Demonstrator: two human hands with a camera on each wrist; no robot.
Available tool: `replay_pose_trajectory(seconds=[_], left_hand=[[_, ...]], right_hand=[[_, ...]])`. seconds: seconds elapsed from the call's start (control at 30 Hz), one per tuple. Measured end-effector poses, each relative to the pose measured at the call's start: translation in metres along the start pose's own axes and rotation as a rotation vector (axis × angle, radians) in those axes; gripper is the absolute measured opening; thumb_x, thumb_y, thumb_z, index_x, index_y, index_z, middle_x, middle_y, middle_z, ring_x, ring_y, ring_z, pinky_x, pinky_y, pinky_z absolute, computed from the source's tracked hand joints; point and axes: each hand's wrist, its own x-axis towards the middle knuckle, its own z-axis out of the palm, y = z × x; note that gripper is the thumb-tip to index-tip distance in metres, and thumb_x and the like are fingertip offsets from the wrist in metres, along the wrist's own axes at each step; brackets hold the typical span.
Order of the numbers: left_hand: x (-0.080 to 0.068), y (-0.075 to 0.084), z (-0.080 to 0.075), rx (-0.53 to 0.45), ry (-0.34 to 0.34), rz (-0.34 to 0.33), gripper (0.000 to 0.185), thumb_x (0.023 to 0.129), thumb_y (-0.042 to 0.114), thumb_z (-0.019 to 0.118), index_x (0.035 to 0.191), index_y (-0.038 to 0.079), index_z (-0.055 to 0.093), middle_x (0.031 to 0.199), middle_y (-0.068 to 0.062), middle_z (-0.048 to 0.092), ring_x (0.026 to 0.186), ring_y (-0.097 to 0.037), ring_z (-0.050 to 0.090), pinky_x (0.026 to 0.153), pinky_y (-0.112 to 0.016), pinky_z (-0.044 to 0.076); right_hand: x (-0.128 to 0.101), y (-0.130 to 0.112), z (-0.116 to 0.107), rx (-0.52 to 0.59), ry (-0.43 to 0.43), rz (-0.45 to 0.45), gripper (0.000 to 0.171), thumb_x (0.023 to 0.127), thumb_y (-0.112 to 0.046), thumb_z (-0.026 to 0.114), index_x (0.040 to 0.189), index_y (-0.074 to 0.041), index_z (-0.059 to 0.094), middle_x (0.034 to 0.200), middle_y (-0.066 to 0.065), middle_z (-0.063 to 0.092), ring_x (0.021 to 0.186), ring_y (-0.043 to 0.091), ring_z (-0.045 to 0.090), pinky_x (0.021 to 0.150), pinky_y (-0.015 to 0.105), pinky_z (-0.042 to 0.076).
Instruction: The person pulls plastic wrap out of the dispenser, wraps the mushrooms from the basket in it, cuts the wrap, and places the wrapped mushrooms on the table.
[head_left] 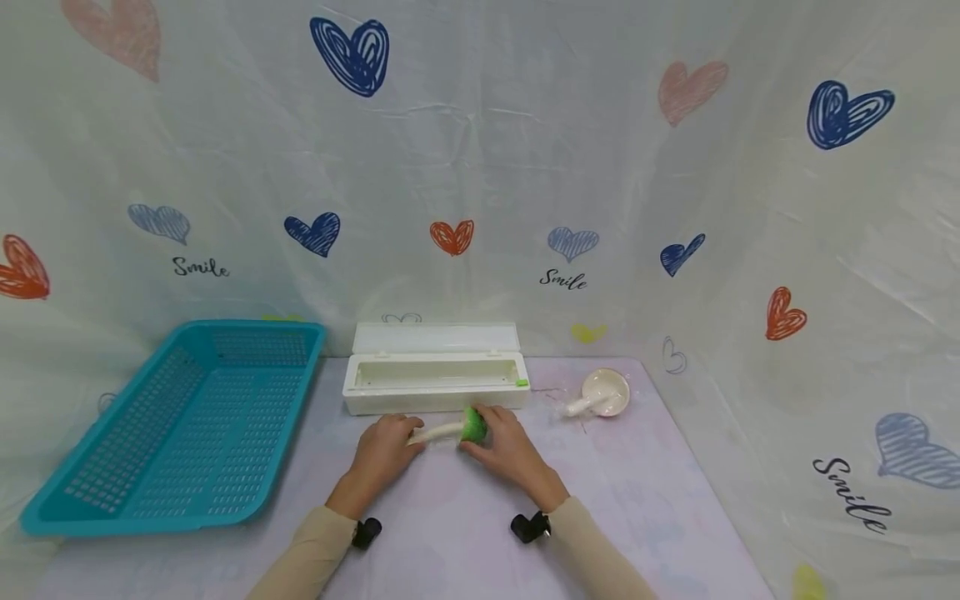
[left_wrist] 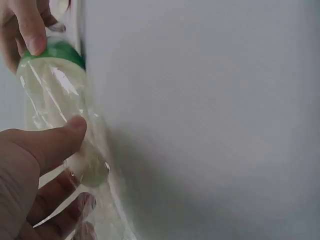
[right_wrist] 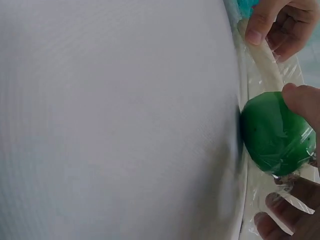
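Note:
A toy mushroom with a green cap (head_left: 474,425) and a pale stem (head_left: 441,432) lies sideways between the two hands, wrapped in clear plastic film (left_wrist: 60,85). My left hand (head_left: 386,450) pinches the stem's end, with thumb and fingers on the film. At the other end, my right hand (head_left: 510,446) holds the cap, its thumb (right_wrist: 300,100) on top and its fingers around the far side. Seen from the right wrist, the film is stretched smooth over the green cap (right_wrist: 275,132) and wrinkles below it.
Just beyond the hands stands a long white box (head_left: 435,402), its lid (head_left: 435,337) raised and a small green piece at its right end. A blue basket (head_left: 281,454) is at left. To the right lies a cream, round-headed piece (head_left: 611,387) with a white stem, in film.

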Motion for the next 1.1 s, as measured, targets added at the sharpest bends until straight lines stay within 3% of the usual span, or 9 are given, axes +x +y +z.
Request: replay_pose_trajectory(seconds=[0.13,0.2,0.33,0.43,0.63,0.8,0.93,1.03,1.1], left_hand=[[0.002,0.010,-0.002,-0.001,0.018,0.067,0.029,0.078,0.018,0.089,0.105,0.012,0.078,0.099,-0.006,0.074,0.091,-0.028,0.069,0.072,-0.043,0.056],[0.003,0.015,-0.004,0.000,0.022,0.097,0.028,0.079,0.016,0.088,0.105,0.011,0.078,0.100,-0.007,0.074,0.092,-0.029,0.070,0.073,-0.045,0.057],[0.005,0.023,-0.006,-0.018,0.008,0.118,0.026,0.078,0.008,0.085,0.103,0.010,0.078,0.099,-0.008,0.073,0.091,-0.030,0.070,0.071,-0.045,0.057],[0.006,0.027,-0.008,-0.034,-0.022,0.108,0.024,0.079,0.005,0.083,0.101,0.009,0.078,0.097,-0.008,0.073,0.089,-0.029,0.070,0.069,-0.044,0.057],[0.007,0.030,-0.006,-0.025,-0.036,0.144,0.023,0.076,0.004,0.085,0.097,0.009,0.079,0.091,-0.007,0.072,0.082,-0.025,0.068,0.066,-0.040,0.055],[0.011,0.035,-0.010,-0.023,-0.063,0.179,0.026,0.077,0.003,0.085,0.101,0.009,0.078,0.099,-0.009,0.073,0.090,-0.030,0.069,0.073,-0.045,0.057],[0.023,0.044,-0.024,-0.049,-0.132,0.176,0.029,0.082,0.005,0.084,0.110,0.009,0.076,0.111,-0.010,0.073,0.106,-0.032,0.069,0.086,-0.047,0.058],[0.038,0.054,-0.034,-0.072,-0.171,0.183,0.029,0.086,0.008,0.082,0.114,0.009,0.075,0.113,-0.009,0.073,0.110,-0.030,0.068,0.092,-0.046,0.057],[0.051,0.061,-0.039,-0.093,-0.182,0.206,0.028,0.088,0.009,0.080,0.116,0.009,0.075,0.113,-0.009,0.073,0.108,-0.029,0.068,0.092,-0.044,0.057]], right_hand=[[0.002,0.004,-0.012,0.058,0.008,0.015,0.067,0.093,-0.042,0.076,0.147,-0.008,0.053,0.141,0.013,0.058,0.131,0.032,0.054,0.107,0.048,0.049],[0.005,0.008,-0.018,0.085,0.077,0.015,0.062,0.095,-0.039,0.074,0.145,-0.009,0.054,0.142,0.013,0.058,0.133,0.034,0.053,0.108,0.051,0.048],[0.017,0.022,-0.026,0.119,0.298,0.002,0.051,0.092,-0.027,0.079,0.134,-0.003,0.062,0.131,0.019,0.059,0.124,0.039,0.054,0.101,0.056,0.049],[0.027,0.034,-0.028,0.135,0.381,0.044,0.055,0.088,-0.024,0.083,0.132,0.001,0.062,0.133,0.025,0.054,0.126,0.045,0.048,0.101,0.060,0.046],[0.037,0.050,-0.028,0.235,0.270,0.231,0.071,0.088,-0.032,0.083,0.143,0.002,0.053,0.155,0.034,0.037,0.145,0.053,0.033,0.113,0.066,0.036],[0.040,0.058,-0.024,0.292,0.221,0.297,0.071,0.090,-0.033,0.081,0.145,0.000,0.052,0.156,0.030,0.042,0.145,0.046,0.041,0.116,0.060,0.037],[0.037,0.061,-0.024,0.332,0.230,0.310,0.066,0.091,-0.030,0.080,0.145,-0.002,0.053,0.140,0.024,0.061,0.117,0.038,0.063,0.096,0.052,0.053],[0.035,0.063,-0.023,0.327,0.246,0.305,0.065,0.091,-0.027,0.080,0.145,-0.002,0.054,0.126,0.022,0.069,0.092,0.029,0.066,0.077,0.043,0.055],[0.034,0.065,-0.021,0.329,0.259,0.301,0.064,0.090,-0.026,0.080,0.144,-0.002,0.055,0.124,0.022,0.071,0.091,0.026,0.067,0.075,0.038,0.056]])
